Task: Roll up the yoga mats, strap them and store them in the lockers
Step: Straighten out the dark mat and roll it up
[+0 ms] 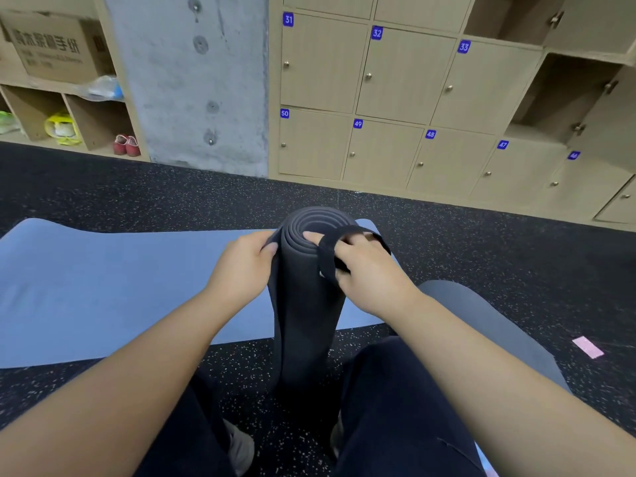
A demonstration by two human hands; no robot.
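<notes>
A rolled dark grey yoga mat stands upright on the floor between my legs, its spiral end facing up. My left hand grips the roll's upper left side. My right hand holds a black strap looped over the fingers at the roll's top right edge. A blue yoga mat lies unrolled flat on the floor behind the roll. Another grey rolled mat lies to the right, behind my right arm.
Numbered wooden lockers line the wall ahead; two at the right stand open. A concrete pillar rises left of them. Open shelves hold a box, bags and red shoes. A pink slip lies on the speckled black floor.
</notes>
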